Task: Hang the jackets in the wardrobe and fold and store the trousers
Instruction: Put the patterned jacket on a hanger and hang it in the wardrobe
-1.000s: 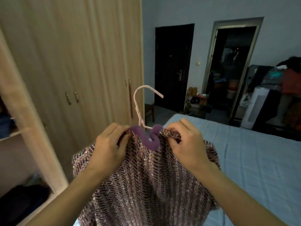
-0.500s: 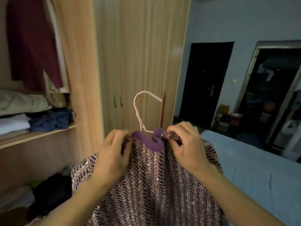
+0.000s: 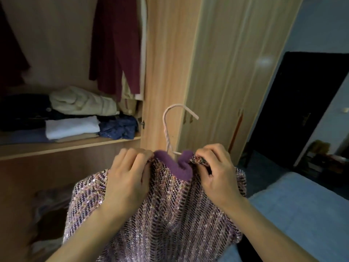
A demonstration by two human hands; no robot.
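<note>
A sparkly pink-purple woven jacket [image 3: 166, 214] with a plain purple collar [image 3: 179, 165] hangs on a pale pink hanger [image 3: 168, 127], whose hook rises above the collar. My left hand [image 3: 128, 178] grips the jacket's left shoulder beside the collar. On the other side of the collar, my right hand [image 3: 217, 173] pinches the right shoulder. The open wardrobe [image 3: 162, 72] stands straight ahead and to the left, with a dark red garment [image 3: 115, 46] hanging inside.
A wardrobe shelf [image 3: 71, 146] carries folded clothes in white, cream, dark and blue. More clothes lie blurred in the compartment below [image 3: 49, 214]. Closed wardrobe doors [image 3: 236, 72] stand to the right, then a dark door [image 3: 302, 110]. A blue bed [image 3: 294, 224] lies at the lower right.
The view has swung left from the bed and doors to the open wardrobe. Both hands keep the same grip on the jacket, now held in front of the wardrobe's divider.
</note>
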